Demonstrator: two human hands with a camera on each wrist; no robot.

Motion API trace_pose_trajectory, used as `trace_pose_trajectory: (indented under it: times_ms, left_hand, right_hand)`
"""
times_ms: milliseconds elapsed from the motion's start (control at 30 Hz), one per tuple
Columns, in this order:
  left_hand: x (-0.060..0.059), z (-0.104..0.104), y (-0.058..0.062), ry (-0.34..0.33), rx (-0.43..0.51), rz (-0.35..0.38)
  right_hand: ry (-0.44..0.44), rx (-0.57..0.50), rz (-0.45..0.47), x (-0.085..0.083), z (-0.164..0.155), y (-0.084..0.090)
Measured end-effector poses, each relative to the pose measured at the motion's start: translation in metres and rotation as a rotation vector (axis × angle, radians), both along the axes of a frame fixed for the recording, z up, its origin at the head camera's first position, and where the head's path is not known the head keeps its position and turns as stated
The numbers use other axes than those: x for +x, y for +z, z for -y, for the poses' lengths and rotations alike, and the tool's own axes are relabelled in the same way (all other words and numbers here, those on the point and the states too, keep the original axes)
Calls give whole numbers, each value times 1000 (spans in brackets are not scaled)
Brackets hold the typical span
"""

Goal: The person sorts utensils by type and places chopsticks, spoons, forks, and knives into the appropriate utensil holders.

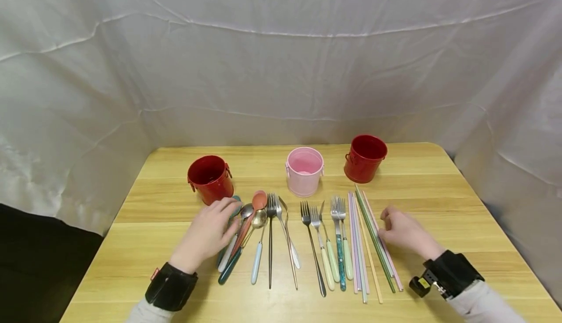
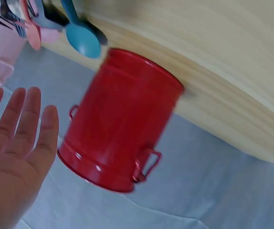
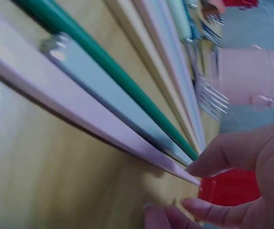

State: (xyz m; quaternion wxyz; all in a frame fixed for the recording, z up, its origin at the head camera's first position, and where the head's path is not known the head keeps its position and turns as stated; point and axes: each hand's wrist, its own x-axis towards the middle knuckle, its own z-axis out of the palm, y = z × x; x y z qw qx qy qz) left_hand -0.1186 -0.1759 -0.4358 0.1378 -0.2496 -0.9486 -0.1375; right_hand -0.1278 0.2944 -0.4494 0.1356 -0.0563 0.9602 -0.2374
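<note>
Hands (image 1: 206, 232) over spoons (image 1: 246, 225) — right at chopsticks (image 1: 373, 237).

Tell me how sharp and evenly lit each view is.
Head view: sharp, soft even light, faint shadows under the cutlery, edges bowed by the wide lens. Left wrist view: the red bucket is smeared by motion blur. Right wrist view: the close chopsticks are soft and out of focus.
</note>
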Motion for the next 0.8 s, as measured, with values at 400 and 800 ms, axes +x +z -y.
trace_pose_trajectory:
  times_ms: [400, 800]
  left_hand:
    - [-1, -22, -11, -84, -17, 43]
    - [-5, -33, -9, -103, -22, 67]
  right_hand:
    - [-28, 48, -24, 3, 14, -7]
    - [-34, 68, -16, 0, 12, -7]
